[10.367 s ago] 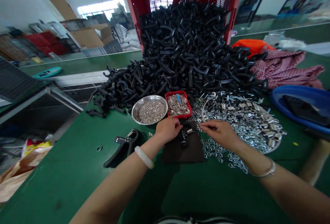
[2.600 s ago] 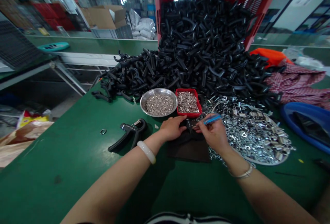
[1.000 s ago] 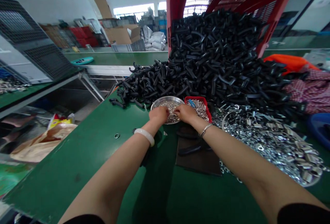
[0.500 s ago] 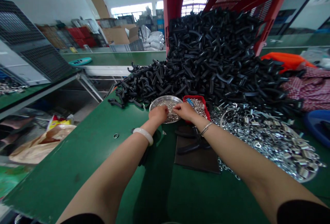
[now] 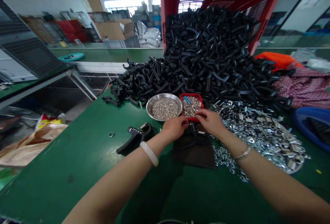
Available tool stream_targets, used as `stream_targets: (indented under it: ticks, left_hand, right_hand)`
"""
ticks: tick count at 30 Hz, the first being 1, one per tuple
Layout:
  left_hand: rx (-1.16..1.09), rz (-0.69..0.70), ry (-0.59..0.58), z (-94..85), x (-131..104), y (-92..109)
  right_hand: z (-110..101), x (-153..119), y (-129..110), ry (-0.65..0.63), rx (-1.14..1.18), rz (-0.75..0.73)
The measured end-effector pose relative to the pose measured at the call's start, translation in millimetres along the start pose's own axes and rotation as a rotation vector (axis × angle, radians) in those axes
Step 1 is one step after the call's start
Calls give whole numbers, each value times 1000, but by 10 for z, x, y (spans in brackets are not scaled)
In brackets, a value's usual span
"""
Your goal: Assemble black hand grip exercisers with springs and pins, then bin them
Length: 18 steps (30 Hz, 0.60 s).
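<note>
My left hand (image 5: pixel 174 128) and right hand (image 5: pixel 211 123) curl their fingers, holding what I cannot tell; near both, on the dark mat (image 5: pixel 199 160), the black grip (image 5: pixel 195 133) seems light, stiff, best held off its spring (image 5: pixel 201 133)

In front of me lies my black hand grip (image 5: pixel 195 136), flat on the dark mat (image 5: pixel 201 160), its small silver coil spring (image 5: pixel 201 133) set crosswise on the right. Its dark handles blend into the mat, so I can't make out their full outline.
</note>
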State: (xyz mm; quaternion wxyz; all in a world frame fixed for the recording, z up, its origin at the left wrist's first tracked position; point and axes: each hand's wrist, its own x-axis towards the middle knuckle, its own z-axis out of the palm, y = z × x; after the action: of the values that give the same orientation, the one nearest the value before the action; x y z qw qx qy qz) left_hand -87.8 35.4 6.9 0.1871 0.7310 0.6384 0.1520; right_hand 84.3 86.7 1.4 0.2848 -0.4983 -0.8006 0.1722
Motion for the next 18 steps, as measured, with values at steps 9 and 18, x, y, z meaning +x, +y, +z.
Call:
stream_targets:
  ticks: [9, 18]
  left_hand:
    - [200, 105, 111, 281, -103, 167]
    - [154, 52, 79, 306, -113, 178]
  right_hand:
    - [-49, -705, 266, 80, -286, -128]
    - [-23, -766, 323, 117, -181, -147]
